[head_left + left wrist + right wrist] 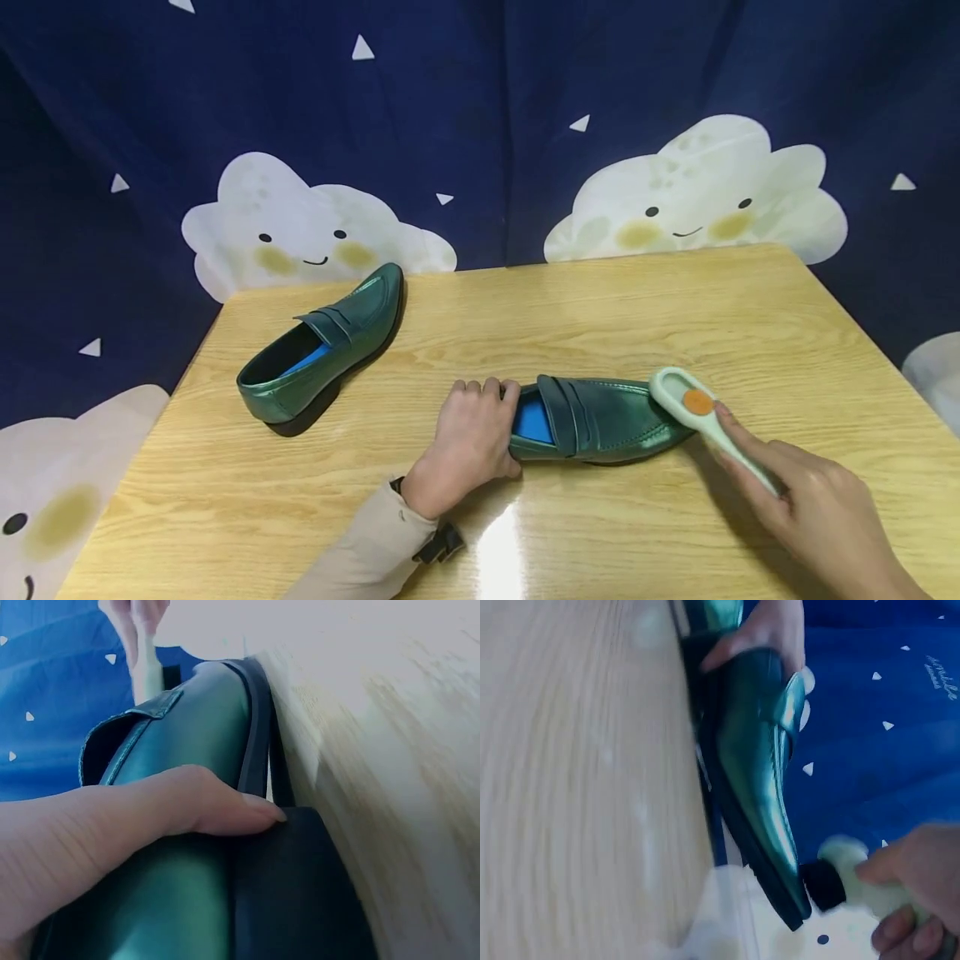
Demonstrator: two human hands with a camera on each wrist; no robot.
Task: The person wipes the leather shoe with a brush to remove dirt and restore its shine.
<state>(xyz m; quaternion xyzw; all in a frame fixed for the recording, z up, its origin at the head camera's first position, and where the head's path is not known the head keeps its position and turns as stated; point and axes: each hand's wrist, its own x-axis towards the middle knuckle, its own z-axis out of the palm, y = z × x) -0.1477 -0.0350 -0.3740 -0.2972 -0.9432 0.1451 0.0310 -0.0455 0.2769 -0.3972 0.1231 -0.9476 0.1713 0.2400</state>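
Observation:
A green penny loafer [622, 417] with a blue insole lies sideways on the table, its toe pointing right. My left hand [468, 433] grips it by the heel end; in the left wrist view the thumb [202, 802] presses on the side at the black heel block [300, 877]. In my right hand [817, 500] is a pale green shoe brush [670, 386] with an orange button, held by its handle. The brush's black head [825, 886] meets the loafer's toe in the right wrist view, while the head view hides it under the brush's body.
A matching green loafer [367, 333] stands at the back left of the wooden table [525, 325], toe toward the back. Behind the table hangs a dark blue curtain [480, 108] printed with smiling clouds and white triangles.

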